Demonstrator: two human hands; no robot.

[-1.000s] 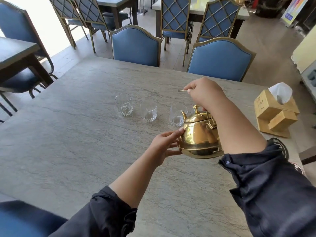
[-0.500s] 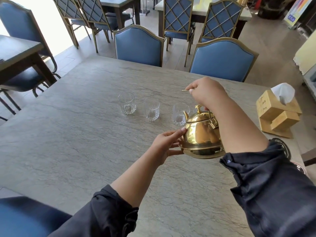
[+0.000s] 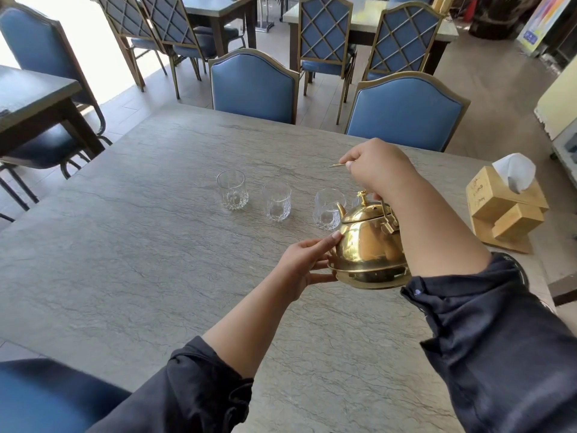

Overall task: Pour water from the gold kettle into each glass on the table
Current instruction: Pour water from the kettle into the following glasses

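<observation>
The gold kettle [image 3: 367,248] hangs above the grey table [image 3: 125,260], tilted with its spout toward the right glass [image 3: 326,210]. My right hand [image 3: 379,170] is closed on the kettle's thin handle from above. My left hand [image 3: 307,260] steadies the kettle's lower left side with its fingertips. A row of clear glasses stands behind it: the left glass [image 3: 232,189], the middle glass [image 3: 277,200] and the right glass, which holds some water. The kettle's lid partly hides another glass behind it.
A wooden tissue box [image 3: 502,210] stands at the table's right edge. Two blue chairs [image 3: 254,85] are tucked in at the far side. More tables and chairs fill the room behind and to the left.
The kettle and both hands have stayed almost still over the right glass. The view has shifted slightly.
</observation>
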